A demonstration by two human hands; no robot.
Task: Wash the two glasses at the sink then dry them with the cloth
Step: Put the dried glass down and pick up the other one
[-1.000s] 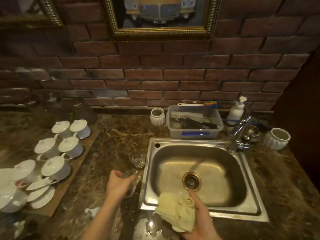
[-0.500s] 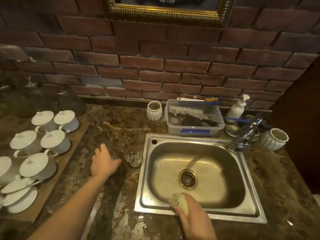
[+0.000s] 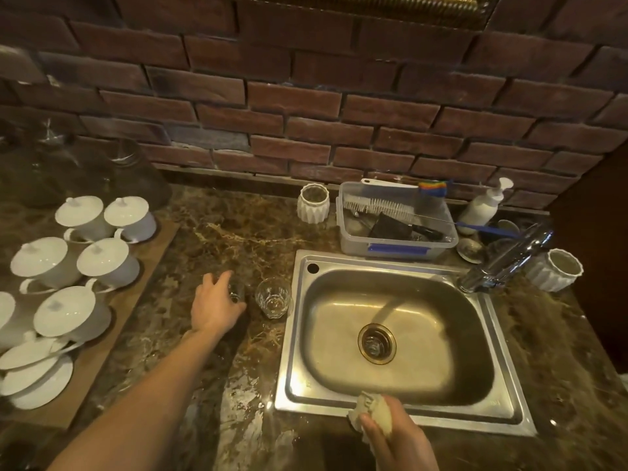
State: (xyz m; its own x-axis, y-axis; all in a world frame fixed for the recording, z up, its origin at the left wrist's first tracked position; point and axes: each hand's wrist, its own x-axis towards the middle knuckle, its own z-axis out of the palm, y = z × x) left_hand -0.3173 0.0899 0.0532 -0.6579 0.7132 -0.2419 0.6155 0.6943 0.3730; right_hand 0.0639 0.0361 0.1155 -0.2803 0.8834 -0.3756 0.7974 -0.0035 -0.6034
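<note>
**Second glass going down beside the first**

While the left hand point(image 3: 215, 305) rests on the worktop point(image 3: 217, 232) to the left of the sink point(image 3: 401, 338), its fingers curl round a small clear glass point(image 3: 237, 291) that is mostly hidden behind them; only a glint of its rim and side shows, so whether it already stands on the stone cannot be told. Just beside it, between that hand and the sink's left rim, the other glass point(image 3: 273, 297) stands upright and apart from the hand. The right hand point(image 3: 394, 436) is at the sink's near rim, closed round a bunched pale cloth point(image 3: 372, 407), a wad of which sticks out above the fingers.

Judging from this layout, the task looks close to its end: no water is seen running from the tap point(image 3: 503, 263) at the sink's far right corner, the basin holds nothing, and both glasses are out of the sink on the stone to its left. Whether either glass is fully dry cannot be read at this size; the worktop near the sink's front left corner shines wet. What seems left is to let go of the held glass and perhaps put the cloth down.

Further left of the sink, white lidded cups point(image 3: 102, 263) sit on a wooden board point(image 3: 142, 277); behind the sink is a plastic tub point(image 3: 396, 248) of brushes
</note>
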